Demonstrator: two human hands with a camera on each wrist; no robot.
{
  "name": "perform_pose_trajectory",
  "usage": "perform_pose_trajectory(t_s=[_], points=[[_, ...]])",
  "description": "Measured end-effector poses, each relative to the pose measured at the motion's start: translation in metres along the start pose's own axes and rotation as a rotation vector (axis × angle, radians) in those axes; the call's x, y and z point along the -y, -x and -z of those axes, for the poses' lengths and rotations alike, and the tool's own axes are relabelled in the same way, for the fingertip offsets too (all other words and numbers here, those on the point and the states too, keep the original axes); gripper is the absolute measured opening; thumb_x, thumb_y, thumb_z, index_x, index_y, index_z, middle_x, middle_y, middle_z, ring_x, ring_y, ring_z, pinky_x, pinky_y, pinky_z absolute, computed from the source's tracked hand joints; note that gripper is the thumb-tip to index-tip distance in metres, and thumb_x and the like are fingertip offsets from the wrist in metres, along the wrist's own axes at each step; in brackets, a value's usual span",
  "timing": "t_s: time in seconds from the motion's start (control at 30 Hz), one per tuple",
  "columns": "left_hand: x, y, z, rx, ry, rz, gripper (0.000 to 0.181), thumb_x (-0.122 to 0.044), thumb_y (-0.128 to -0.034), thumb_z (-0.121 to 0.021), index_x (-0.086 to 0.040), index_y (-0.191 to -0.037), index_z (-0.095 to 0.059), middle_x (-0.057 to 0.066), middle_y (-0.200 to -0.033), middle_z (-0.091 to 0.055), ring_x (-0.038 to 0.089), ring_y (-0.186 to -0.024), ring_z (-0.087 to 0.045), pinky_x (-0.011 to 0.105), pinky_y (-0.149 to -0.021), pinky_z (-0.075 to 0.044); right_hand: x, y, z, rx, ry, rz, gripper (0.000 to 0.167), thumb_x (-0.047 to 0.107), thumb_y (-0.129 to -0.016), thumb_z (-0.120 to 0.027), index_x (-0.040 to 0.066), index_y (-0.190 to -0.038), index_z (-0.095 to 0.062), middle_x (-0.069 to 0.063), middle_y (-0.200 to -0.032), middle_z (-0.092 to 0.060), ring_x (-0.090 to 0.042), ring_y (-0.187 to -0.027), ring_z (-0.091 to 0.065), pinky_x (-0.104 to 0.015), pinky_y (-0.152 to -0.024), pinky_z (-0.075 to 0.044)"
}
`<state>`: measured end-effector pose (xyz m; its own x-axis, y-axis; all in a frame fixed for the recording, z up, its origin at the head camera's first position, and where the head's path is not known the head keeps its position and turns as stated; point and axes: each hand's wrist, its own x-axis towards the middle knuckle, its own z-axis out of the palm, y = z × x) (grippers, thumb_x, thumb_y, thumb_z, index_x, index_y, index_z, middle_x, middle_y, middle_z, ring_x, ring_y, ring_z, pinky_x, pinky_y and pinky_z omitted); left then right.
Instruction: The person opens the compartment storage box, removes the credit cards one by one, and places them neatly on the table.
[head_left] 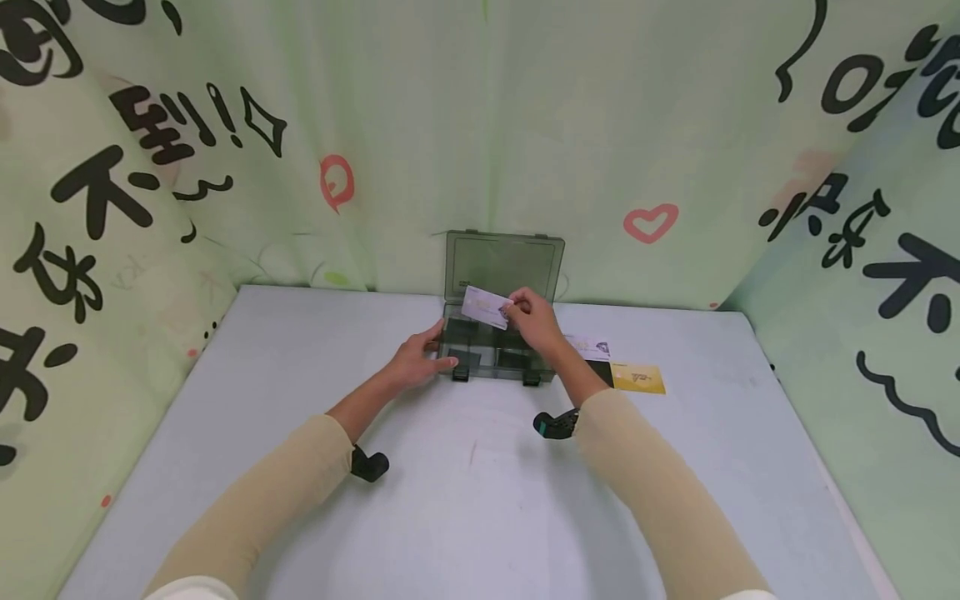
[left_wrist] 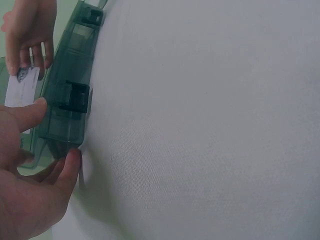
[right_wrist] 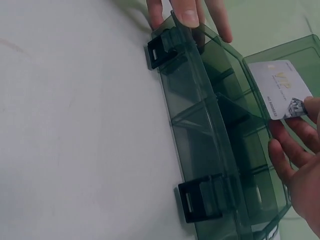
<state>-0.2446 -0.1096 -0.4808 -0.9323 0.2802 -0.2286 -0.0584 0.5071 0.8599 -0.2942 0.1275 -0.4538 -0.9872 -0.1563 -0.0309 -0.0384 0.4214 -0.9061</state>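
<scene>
A translucent dark green compartment box (head_left: 491,372) stands on the table with its lid (head_left: 504,262) raised at the back. My left hand (head_left: 414,358) holds the box by its left end, the thumb over the front rim and the other fingers against the side. Above the compartments, my right hand (head_left: 536,321) pinches a pale VIP card (head_left: 483,306) by its right edge. The card is tilted, and its gold letters and a dark gem picture show in the right wrist view. Two dark latches, one of them this latch (right_wrist: 200,200), hang on the box front.
Right of the box, partly behind my right forearm, lie another pale card (head_left: 592,347), a black card (head_left: 600,370) and a yellow card (head_left: 637,377). The white table (head_left: 465,517) meets printed green curtains (head_left: 405,167) at the back and sides.
</scene>
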Motion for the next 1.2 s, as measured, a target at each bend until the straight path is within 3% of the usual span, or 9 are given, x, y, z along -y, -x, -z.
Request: perform_pose_trajectory(t_s=[0.17,0.27,0.37,0.47,0.67,0.8,0.97,1.07,1.2], points=[[0.001,-0.002,-0.002,0.004,0.006,0.009,0.083,-0.028,-0.0917,-0.067,-0.023,-0.156,-0.016,0.014,-0.157,-0.032,0.030,-0.144,-0.033,0.049,-0.114,-0.033,-0.003,0.006,0.009,0.022,-0.155,-0.060,0.022,0.016,-0.103,-0.046,0.003,-0.120,-0.048,-0.020,-0.116,-0.060,-0.029,-0.084,-0.070,-0.047,-0.078,-0.059],[0.001,-0.002,-0.002,0.005,-0.008,0.015,0.082,-0.028,-0.0920,-0.067,-0.024,-0.156,-0.015,0.014,-0.157,-0.032,0.030,-0.144,-0.033,0.050,-0.114,-0.032,-0.008,0.010,0.016,0.024,-0.195,-0.073,0.024,0.010,-0.102,-0.046,0.003,-0.125,-0.045,-0.018,-0.114,-0.056,-0.032,-0.082,-0.071,-0.045,-0.073,-0.060],[0.000,-0.001,-0.002,0.004,-0.009,0.023,0.083,-0.029,-0.0919,-0.067,-0.024,-0.156,-0.015,0.015,-0.155,-0.034,0.031,-0.144,-0.033,0.051,-0.115,-0.031,-0.013,0.014,0.024,0.012,-0.168,-0.055,0.033,0.005,-0.099,-0.048,0.002,-0.132,-0.043,-0.018,-0.113,-0.054,-0.034,-0.086,-0.069,-0.038,-0.071,-0.060],[0.001,-0.001,-0.002,0.001,-0.008,0.024,0.083,-0.029,-0.0919,-0.067,-0.025,-0.156,-0.015,0.015,-0.155,-0.035,0.031,-0.143,-0.033,0.051,-0.115,-0.030,-0.019,0.018,0.031,-0.012,-0.110,-0.038,0.039,0.003,-0.095,-0.051,0.000,-0.134,-0.045,-0.020,-0.115,-0.055,-0.028,-0.089,-0.064,-0.032,-0.074,-0.058],[0.004,-0.002,-0.002,0.007,-0.014,0.010,0.082,-0.029,-0.0931,-0.065,-0.024,-0.157,-0.014,0.013,-0.158,-0.029,0.031,-0.144,-0.032,0.051,-0.114,-0.033,-0.024,0.024,0.047,-0.092,-0.093,-0.109,0.032,0.014,-0.098,-0.054,0.001,-0.127,-0.057,-0.016,-0.120,-0.057,-0.017,-0.097,-0.054,-0.036,-0.087,-0.051],[0.004,-0.003,-0.002,0.010,-0.008,0.011,0.082,-0.029,-0.0931,-0.065,-0.025,-0.157,-0.013,0.012,-0.159,-0.027,0.031,-0.144,-0.032,0.051,-0.114,-0.033,-0.025,0.028,0.058,-0.132,-0.128,-0.143,0.034,0.016,-0.100,-0.052,0.005,-0.132,-0.051,-0.016,-0.121,-0.055,-0.022,-0.100,-0.054,-0.028,-0.080,-0.053],[0.002,-0.002,-0.001,0.011,0.002,0.017,0.083,-0.028,-0.0927,-0.066,-0.026,-0.156,-0.013,0.010,-0.160,-0.025,0.031,-0.145,-0.031,0.051,-0.113,-0.033,-0.035,0.033,0.072,-0.167,-0.104,-0.187,0.042,0.011,-0.097,-0.055,0.009,-0.138,-0.044,-0.013,-0.110,-0.056,-0.016,-0.088,-0.055,-0.019,-0.068,-0.050],[0.001,-0.001,-0.001,0.009,0.007,0.013,0.083,-0.026,-0.0924,-0.066,-0.025,-0.156,-0.014,0.010,-0.160,-0.025,0.031,-0.144,-0.031,0.050,-0.113,-0.034,-0.040,0.038,0.081,-0.148,-0.080,-0.203,0.049,0.006,-0.094,-0.055,0.009,-0.142,-0.042,-0.018,-0.121,-0.059,-0.018,-0.096,-0.057,-0.023,-0.076,-0.051],[0.002,-0.002,-0.002,0.009,0.003,0.006,0.083,-0.025,-0.0923,-0.066,-0.024,-0.156,-0.013,0.011,-0.160,-0.026,0.031,-0.144,-0.032,0.050,-0.113,-0.034,-0.046,0.046,0.095,-0.142,-0.037,-0.214,0.050,0.011,-0.096,-0.055,0.007,-0.143,-0.040,-0.019,-0.138,-0.054,-0.027,-0.115,-0.056,-0.038,-0.098,-0.050]])
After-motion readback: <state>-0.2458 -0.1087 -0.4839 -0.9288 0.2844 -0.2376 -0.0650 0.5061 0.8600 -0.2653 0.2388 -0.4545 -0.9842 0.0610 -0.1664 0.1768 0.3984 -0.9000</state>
